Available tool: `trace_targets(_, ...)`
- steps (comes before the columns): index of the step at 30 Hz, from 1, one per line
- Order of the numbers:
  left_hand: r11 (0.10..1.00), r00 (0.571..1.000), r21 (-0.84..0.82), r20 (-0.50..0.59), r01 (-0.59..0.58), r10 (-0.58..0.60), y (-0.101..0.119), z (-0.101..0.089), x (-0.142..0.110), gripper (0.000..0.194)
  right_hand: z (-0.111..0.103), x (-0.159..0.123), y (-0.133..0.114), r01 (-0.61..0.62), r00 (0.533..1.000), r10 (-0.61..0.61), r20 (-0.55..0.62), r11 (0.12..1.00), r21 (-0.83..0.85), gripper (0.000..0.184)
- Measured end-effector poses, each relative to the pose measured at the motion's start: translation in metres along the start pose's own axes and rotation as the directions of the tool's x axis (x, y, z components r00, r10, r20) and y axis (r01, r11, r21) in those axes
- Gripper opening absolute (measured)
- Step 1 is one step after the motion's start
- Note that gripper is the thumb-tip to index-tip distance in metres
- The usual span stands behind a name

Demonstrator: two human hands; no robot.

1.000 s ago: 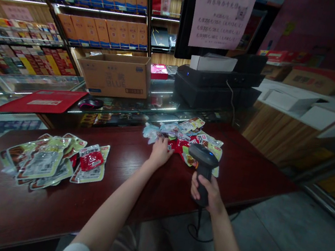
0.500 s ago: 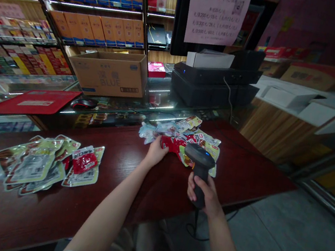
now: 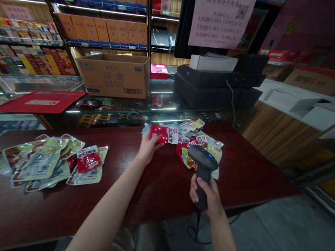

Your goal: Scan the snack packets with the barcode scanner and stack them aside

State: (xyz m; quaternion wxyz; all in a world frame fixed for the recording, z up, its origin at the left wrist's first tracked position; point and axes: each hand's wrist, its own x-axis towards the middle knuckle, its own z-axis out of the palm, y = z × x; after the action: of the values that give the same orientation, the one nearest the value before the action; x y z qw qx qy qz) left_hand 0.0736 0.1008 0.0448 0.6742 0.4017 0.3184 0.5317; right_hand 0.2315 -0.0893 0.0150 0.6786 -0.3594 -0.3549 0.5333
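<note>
The left hand point(image 3: 147, 149), fingers pinched on a red packet point(image 3: 160, 132), has just raised it from the pile point(image 3: 213, 144) by the table's point(image 3: 157, 184) far edge — singling it out, label showing — while the right hand point(image 3: 210, 193) wraps a scanner point(image 3: 202, 157) toward the near edge.

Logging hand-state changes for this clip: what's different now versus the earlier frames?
The left hand has shifted left from among the packets, gripping a red packet, apparently raised, its white-lettered print now showing. Nothing was visibly let go.

Unchanged: right hand holding the scanner beside the right-hand pile; the left-hand pile on the table.
</note>
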Motion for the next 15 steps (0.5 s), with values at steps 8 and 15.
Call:
trace_targets(8, 0.976, 0.995, -0.203, -0.046, 0.080, -0.091, 0.002, -0.002, 0.001, 0.027, 0.001, 0.001, -0.001, -0.009, 1.000, 0.009, 0.002, 1.000, -0.012, 0.035)
trace_targets(15, 0.975, 0.987, -0.177, -0.061, 0.137, -0.150, -0.002, -0.009, 0.009, 0.034, 0.010, 0.017, -0.009, -0.007, 1.000, 0.007, 0.004, 0.997, -0.080, 0.028)
